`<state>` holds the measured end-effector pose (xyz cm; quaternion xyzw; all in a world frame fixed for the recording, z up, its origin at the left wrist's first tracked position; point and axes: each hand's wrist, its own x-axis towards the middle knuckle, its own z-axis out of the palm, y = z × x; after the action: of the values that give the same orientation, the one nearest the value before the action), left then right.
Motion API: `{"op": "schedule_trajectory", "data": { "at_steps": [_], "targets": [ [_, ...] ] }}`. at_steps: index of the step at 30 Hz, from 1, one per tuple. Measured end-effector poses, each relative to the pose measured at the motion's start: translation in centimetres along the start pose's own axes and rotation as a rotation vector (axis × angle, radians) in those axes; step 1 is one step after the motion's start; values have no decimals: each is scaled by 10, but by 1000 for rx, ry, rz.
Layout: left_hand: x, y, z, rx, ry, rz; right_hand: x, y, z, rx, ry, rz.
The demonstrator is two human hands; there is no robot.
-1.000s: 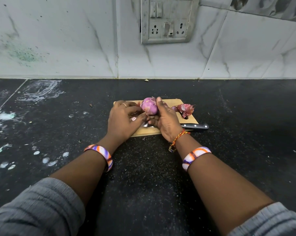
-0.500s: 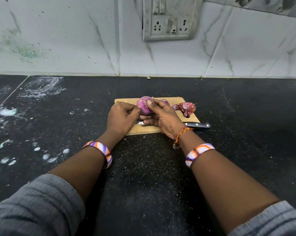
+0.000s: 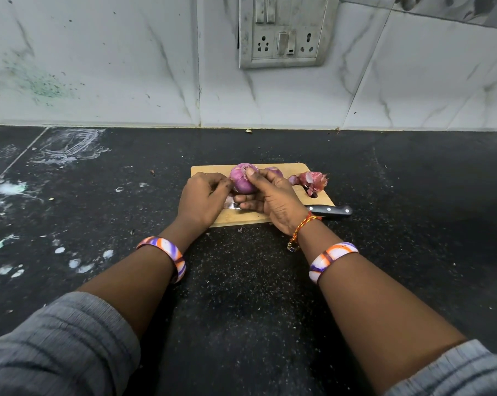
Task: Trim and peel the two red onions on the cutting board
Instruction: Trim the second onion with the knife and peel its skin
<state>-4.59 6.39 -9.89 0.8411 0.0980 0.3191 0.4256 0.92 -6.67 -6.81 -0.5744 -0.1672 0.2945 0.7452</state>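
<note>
Currently both hands are peeling a red onion (image 3: 241, 178) over the cutting board (image 3: 298, 171): left hand (image 3: 203, 200) gripping its side, right hand (image 3: 270, 197) cupping it, thumb working the skin. Second onion (image 3: 274, 170) sitting behind. Best pulling skin root-ward, steadily.

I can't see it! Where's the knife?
The knife lies across the cutting board's near edge, blade under both hands, black handle sticking out right onto the counter.

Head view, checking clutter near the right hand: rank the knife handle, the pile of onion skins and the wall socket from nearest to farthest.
From the right hand:
1. Knife handle, just right of it, off the board's edge.
2. Pile of onion skins, board's far right corner; nearly as close.
3. Wall socket, up on the wall.
</note>
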Motion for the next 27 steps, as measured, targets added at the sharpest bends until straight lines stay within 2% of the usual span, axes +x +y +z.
{"op": "schedule_trajectory", "data": {
  "at_steps": [4,9,15,20,27],
  "targets": [
    [-1,0,1,-3,35,-19,0,1,-1,-12,-1,3],
    [0,-4,2,-108,99,-129,0,2,-1,-14,-11,-9],
    [1,-4,1,-68,96,-163,2,2,-5,44,-19,5],
    [2,-3,0,-5,101,-214,4,5,-8,178,58,1],
    [-4,2,-1,37,117,-109,7,3,-7,186,95,49]
  ]
}}
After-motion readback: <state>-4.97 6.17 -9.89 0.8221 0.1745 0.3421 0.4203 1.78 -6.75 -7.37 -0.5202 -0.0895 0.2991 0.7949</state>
